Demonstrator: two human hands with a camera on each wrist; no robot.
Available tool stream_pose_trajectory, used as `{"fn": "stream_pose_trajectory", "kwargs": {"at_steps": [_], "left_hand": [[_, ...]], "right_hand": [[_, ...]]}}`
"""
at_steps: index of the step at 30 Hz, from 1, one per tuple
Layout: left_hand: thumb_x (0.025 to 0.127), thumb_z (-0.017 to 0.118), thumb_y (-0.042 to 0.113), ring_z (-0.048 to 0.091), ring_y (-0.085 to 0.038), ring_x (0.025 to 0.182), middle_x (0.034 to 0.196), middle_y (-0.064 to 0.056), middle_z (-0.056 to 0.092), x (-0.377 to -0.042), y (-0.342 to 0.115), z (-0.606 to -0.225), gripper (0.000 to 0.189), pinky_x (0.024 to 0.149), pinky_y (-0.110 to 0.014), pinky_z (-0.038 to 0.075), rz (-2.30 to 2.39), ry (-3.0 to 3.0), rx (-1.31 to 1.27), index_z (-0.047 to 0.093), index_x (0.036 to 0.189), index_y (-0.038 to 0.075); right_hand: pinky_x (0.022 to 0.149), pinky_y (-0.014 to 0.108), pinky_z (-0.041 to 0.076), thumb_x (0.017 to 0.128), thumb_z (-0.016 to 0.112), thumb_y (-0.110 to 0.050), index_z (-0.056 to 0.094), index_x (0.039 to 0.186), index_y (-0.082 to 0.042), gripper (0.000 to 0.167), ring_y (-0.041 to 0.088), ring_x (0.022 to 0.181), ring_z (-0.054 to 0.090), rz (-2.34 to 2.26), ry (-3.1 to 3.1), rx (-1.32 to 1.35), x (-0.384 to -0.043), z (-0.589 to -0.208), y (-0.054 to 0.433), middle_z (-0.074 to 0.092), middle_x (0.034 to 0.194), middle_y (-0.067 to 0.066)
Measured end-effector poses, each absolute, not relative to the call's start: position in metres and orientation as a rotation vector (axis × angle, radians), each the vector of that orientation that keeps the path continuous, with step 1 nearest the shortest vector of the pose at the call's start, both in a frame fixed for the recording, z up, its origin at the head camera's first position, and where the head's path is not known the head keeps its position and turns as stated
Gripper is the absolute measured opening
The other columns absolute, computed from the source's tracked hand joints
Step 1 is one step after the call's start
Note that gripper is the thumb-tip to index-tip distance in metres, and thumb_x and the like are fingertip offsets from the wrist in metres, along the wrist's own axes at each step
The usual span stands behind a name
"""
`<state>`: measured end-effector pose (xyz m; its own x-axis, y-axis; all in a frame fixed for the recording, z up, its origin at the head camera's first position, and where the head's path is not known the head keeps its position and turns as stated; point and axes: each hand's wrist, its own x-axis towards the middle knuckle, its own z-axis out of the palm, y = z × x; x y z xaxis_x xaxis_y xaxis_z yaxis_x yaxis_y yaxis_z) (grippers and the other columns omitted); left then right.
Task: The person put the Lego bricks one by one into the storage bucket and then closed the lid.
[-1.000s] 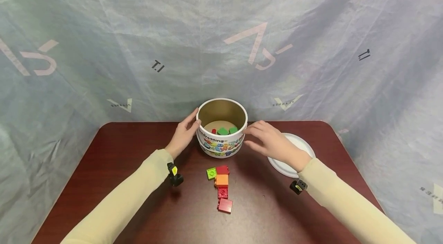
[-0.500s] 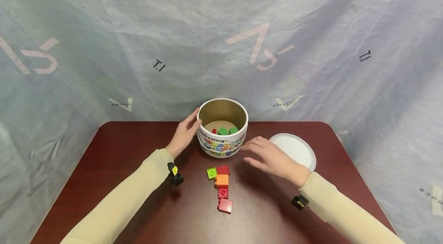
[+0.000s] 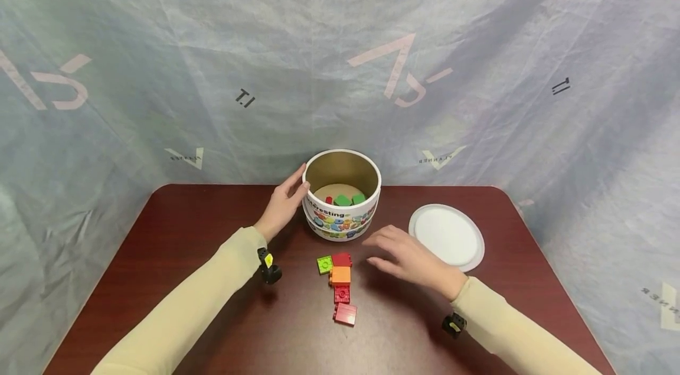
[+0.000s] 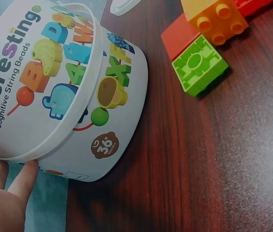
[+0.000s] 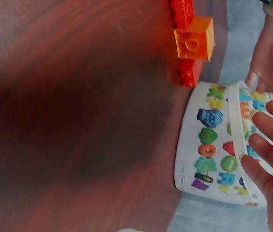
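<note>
A white round bucket (image 3: 341, 218) with printed letters and pictures stands at the back of the table, open at the top. Several bricks, green (image 3: 342, 201) and red, lie on its floor. My left hand (image 3: 281, 206) touches the bucket's left side, fingers extended; the left wrist view shows the fingertips by the white handle band (image 4: 73, 123). My right hand (image 3: 406, 257) hovers over the table in front of the bucket's right side, fingers spread and holding nothing. Left of it lie toy building bricks: lime green (image 3: 324, 265), orange (image 3: 340, 276) and red (image 3: 346, 314).
A white round lid (image 3: 448, 236) lies flat at the right, behind my right hand. Behind the brown table (image 3: 212, 215) hangs a grey printed sheet (image 3: 297, 56), close to the bucket's back.
My right hand has left the bucket's right side and come down toward me, nearer the loose bricks. My left hand, the bucket and the bricks have stayed put.
</note>
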<state>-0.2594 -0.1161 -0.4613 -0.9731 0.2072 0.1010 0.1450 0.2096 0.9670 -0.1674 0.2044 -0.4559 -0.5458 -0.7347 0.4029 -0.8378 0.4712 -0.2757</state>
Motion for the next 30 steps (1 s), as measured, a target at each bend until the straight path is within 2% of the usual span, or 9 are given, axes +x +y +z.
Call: {"fn": "stream_pose_trajectory", "kwargs": {"at_steps": [5, 13, 20, 30], "left_hand": [[0.110, 0.055, 0.032, 0.029, -0.024, 0.156, 0.171, 0.001, 0.025, -0.259, -0.117, -0.462, 0.061, 0.121, -0.047, 0.036, 1.906, 2.384, 0.337, 0.032, 0.166, 0.026], [0.110, 0.057, 0.031, 0.039, -0.032, 0.150, 0.172, -0.009, 0.024, -0.263, -0.122, -0.455, 0.064, 0.110, -0.053, 0.048, 1.864, 2.308, 0.358, 0.028, 0.167, 0.023], [0.110, 0.057, 0.031, 0.040, -0.033, 0.149, 0.172, -0.009, 0.022, -0.265, -0.126, -0.453, 0.065, 0.109, -0.054, 0.049, 1.865, 2.292, 0.368, 0.028, 0.167, 0.023], [0.109, 0.058, 0.031, 0.040, -0.033, 0.149, 0.172, -0.007, 0.023, -0.267, -0.125, -0.456, 0.063, 0.109, -0.054, 0.048, 1.872, 2.284, 0.361, 0.030, 0.166, 0.026]], "right_hand": [[0.092, 0.034, 0.056, 0.093, 0.080, -0.021, 0.072, 0.120, -0.008, 0.031, 0.015, 0.106, 0.063, 0.692, -2.478, 1.410, -0.158, -0.468, 0.203, 0.070, 0.111, 0.001], [0.092, 0.031, 0.054, 0.092, 0.081, -0.025, 0.073, 0.116, -0.009, 0.030, 0.012, 0.103, 0.063, 0.688, -2.483, 1.478, -0.141, -0.489, 0.204, 0.071, 0.108, -0.001], [0.091, 0.028, 0.053, 0.096, 0.078, -0.034, 0.073, 0.116, -0.012, 0.030, 0.008, 0.104, 0.061, 0.683, -2.535, 1.524, -0.129, -0.500, 0.200, 0.070, 0.109, -0.004], [0.090, 0.028, 0.053, 0.095, 0.078, -0.040, 0.073, 0.118, -0.015, 0.034, 0.007, 0.104, 0.061, 0.666, -2.560, 1.545, -0.127, -0.510, 0.199, 0.069, 0.110, -0.006]]}}
